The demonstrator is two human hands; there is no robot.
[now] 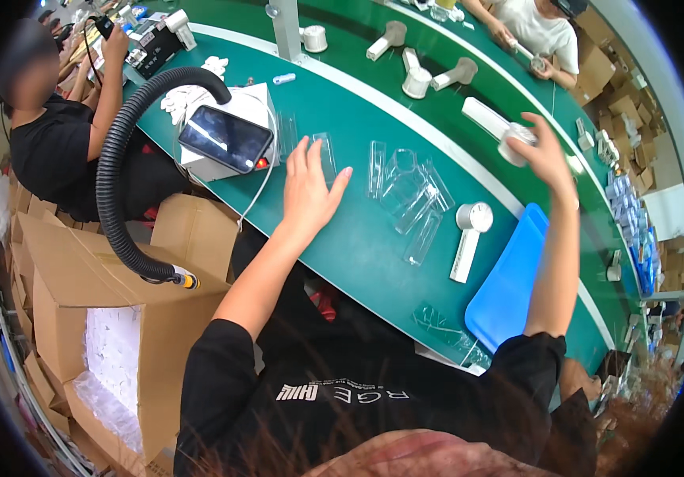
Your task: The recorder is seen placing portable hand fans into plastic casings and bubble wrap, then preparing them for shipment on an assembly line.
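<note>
My right hand reaches over the green belt at the right, thumb and fingers closed around the round head of a white handheld device; its straight handle points away to the left. My left hand is held over the table with its fingers stretched out. Its fingertips are beside a clear plastic shell; whether they touch it I cannot tell. Several more clear plastic shells lie to the right of that hand. Another white round-headed device rests on the table, between those shells and a blue tray.
Left of my left hand, a phone lies on a white box with a black ribbed hose arching over it. An open carton stands at the lower left. More devices lie on the belt. Other people sit at the far left and across.
</note>
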